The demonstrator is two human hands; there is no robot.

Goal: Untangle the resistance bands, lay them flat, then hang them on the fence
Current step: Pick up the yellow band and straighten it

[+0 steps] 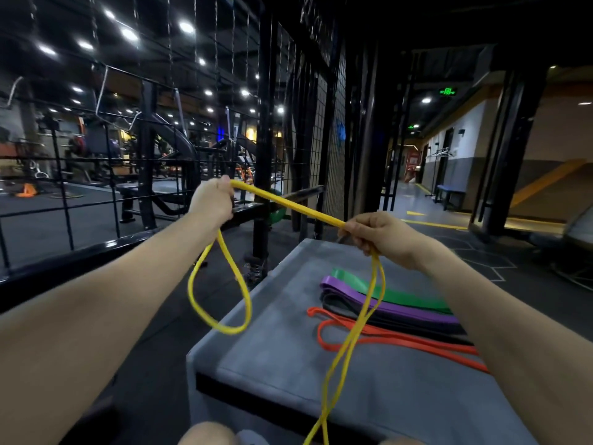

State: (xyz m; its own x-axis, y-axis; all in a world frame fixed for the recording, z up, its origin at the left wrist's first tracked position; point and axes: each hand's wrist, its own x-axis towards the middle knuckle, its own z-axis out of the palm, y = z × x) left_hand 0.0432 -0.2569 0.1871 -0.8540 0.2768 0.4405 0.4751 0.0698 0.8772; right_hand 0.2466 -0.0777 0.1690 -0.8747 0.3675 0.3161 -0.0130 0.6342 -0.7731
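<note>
A thin yellow resistance band is stretched in the air between both hands. My left hand grips one part, and a loop hangs down below it. My right hand grips another part, and two strands drop from it and cross near the bottom edge. On the grey padded box lie a green band, a purple band, a black band and an orange band, side by side. The black wire fence stands just beyond the box.
A black railing runs along the left, with gym machines behind it. A corridor with yellow floor lines opens at the right. A blue object hangs on the fence. My knees show at the bottom edge.
</note>
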